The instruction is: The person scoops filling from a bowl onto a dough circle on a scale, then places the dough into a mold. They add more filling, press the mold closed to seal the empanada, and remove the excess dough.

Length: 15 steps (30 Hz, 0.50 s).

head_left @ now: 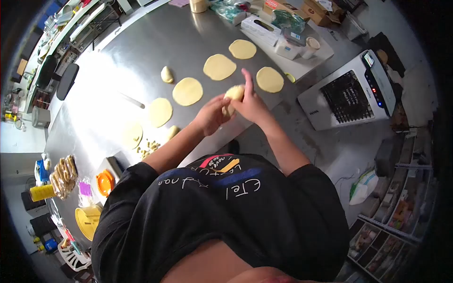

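Note:
Both hands meet over the near edge of the metal table, around a small pale piece of dough (234, 93). My left hand (211, 114) is closed on its lower left side. My right hand (252, 104) grips it from the right, one finger raised. Fingers hide part of the dough. Flat dough rounds lie in a curved row beyond, among them one round (219, 67) behind the hands and another round (270, 79) to their right. A folded dough piece (167, 74) sits farther back; another folded piece (172, 132) is beside my left forearm.
Small crumbled bits (149, 148) and a thin rod (132, 100) lie on the metal table (141, 42). Left are an orange ring-shaped item (104, 183) and a bagged stack (63, 177). A white side table (302, 66) bears boxes and tubs; an air cooler (347, 94) stands right.

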### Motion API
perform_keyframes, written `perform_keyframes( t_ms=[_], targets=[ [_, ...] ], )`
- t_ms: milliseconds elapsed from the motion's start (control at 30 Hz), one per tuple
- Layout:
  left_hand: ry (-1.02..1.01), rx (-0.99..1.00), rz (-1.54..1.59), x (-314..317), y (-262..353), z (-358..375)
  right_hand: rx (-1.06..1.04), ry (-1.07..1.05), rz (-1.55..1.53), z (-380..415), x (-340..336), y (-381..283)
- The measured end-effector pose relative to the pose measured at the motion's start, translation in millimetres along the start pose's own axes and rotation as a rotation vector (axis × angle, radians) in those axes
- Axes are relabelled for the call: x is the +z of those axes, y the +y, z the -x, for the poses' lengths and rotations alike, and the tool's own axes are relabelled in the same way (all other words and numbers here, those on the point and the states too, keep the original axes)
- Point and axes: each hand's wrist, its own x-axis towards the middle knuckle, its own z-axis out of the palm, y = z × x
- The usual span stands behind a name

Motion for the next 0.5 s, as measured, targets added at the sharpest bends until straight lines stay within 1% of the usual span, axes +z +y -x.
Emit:
perform_keyframes(
  t_ms=[33,67,100,133,167,233,267,300,333,367,400,433,500],
  targets=[
    [-0.01,-0.096,0.035,-7,-14,-14,0.004,-0.005,0.001,-8,-15,25],
    [-0.005,-0.098,0.04,-13,-27,-27,-0.013,-0.123,0.066,-16,-25,54],
    [0.073,-0.188,0.039,-20,-38,-39,-0.03,-0.242,0.128,-23,-36,76],
    [0.151,-0.279,0.036,-26,-47,-50,0.024,-0.263,0.1,-30,-47,88],
    [0.159,-0.285,0.037,-35,-52,-62,0.028,-0.267,0.092,-39,-57,104],
    [0.204,-0.265,-0.548,-49,-56,-84,0.09,-0.092,0.291,-62,-74,146],
    [0.239,-0.17,-0.808,-49,-52,-91,0.013,0.037,0.47,-76,-78,184],
    [0.242,-0.176,-0.806,-51,-47,-95,-0.069,0.168,0.648,-91,-81,216],
    [0.227,-0.208,-1.086,-52,-39,-105,0.017,0.209,0.682,-110,-92,226],
    [0.203,-0.236,-1.368,-54,-30,-109,0.015,0.207,0.677,-116,-94,232],
    [-0.065,0.046,-1.656,-55,-22,-113,-0.017,0.208,0.732,-121,-97,228],
    [-0.059,0.04,-1.656,-54,-20,-118,-0.05,0.204,0.788,-125,-97,224],
    [0.154,0.448,-1.972,-49,-20,-129,-0.033,0.19,0.775,-132,-94,221]
  ],
)
